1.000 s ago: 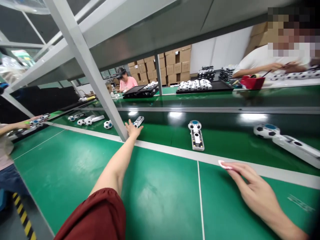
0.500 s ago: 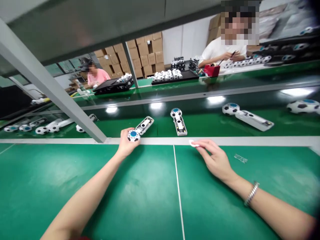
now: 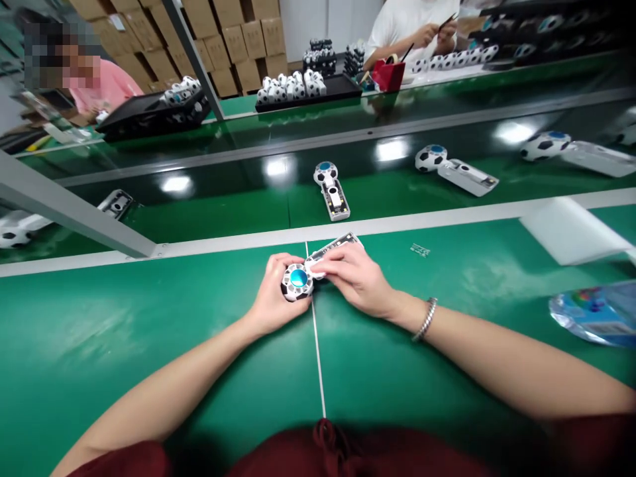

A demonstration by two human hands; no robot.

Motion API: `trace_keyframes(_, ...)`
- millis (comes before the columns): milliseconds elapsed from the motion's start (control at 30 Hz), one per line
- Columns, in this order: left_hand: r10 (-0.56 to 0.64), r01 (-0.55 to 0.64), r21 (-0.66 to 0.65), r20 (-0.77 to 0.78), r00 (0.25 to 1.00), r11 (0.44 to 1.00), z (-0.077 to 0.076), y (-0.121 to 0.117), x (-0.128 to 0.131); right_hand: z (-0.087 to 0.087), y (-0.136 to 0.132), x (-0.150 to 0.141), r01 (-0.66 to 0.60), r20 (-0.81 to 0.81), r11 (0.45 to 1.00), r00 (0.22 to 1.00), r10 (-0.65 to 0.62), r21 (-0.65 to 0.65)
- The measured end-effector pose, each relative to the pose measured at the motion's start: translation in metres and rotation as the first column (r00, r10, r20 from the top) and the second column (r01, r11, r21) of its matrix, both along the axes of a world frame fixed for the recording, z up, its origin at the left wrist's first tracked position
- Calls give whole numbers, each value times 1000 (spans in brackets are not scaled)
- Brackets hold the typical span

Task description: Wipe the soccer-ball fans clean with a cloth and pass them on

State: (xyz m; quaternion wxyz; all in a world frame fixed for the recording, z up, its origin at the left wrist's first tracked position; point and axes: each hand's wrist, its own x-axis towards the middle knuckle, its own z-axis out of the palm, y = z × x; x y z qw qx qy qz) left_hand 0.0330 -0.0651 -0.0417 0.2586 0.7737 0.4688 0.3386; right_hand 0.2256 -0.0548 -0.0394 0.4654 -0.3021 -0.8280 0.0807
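Note:
My left hand (image 3: 269, 299) is wrapped round the soccer-ball head of a white device (image 3: 298, 277), which has a shiny blue disc on top. The handle points up and right, its inner parts exposed. My right hand (image 3: 366, 279) is closed over the neck between ball and handle, its fingertips pinching a small white piece (image 3: 317, 267) against it. The fingers partly hide that piece and the handle. Beyond the rail, a similar device (image 3: 334, 193) lies with its handle open.
More such devices (image 3: 460, 172) lie on the green belt behind the pale rail (image 3: 238, 240). A small clear plastic piece (image 3: 420, 250) is on the table, with a blue printed bag (image 3: 596, 315) at right. Two people work beyond, near black trays (image 3: 342, 86). A grey post (image 3: 74, 205) slants at left.
My left hand has brought the device off the belt area, nearer to me over the table. My right hand has moved left with the white piece to the device's neck. The view has tilted down.

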Motion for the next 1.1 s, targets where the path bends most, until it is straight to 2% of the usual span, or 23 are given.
trace_keyframes(133, -23, 23, 44, -15, 1000, 999, 0, 0, 2, 1, -4, -14, -57, 146, 990, 989, 38, 131)
trace_keyframes(267, -34, 37, 65, -41, 999, 997, -2, 0, 2, 1, -2, -15, -41, 232, 972, 973, -13, 230)
trace_keyframes(367, -53, 56, 80, -48, 997, 995, -2, 0, 1, 2, 2, -7, 11, 255, 967, 964, -78, 254)
trace_keyframes(633, -74, 82, 93, -82, 994, 992, 3, 1, 0, 23, 0, 15, 168, -49, 979, 985, -164, 112)
trace_keyframes(900, -88, 95, 60, -117, 989, 994, 4, 1, -3, 21, 13, 22, 222, -170, 975, 961, -219, -3)
trace_keyframes(1000, -99, 115, 64, -218, 971, 991, 8, 11, -9, 20, 18, 25, 224, -203, 974, 953, -224, -20)
trace_keyframes(1100, -129, 196, 109, -444, 887, 974, 21, 44, -30, 17, 19, 25, 229, -214, 972, 949, -233, -47)
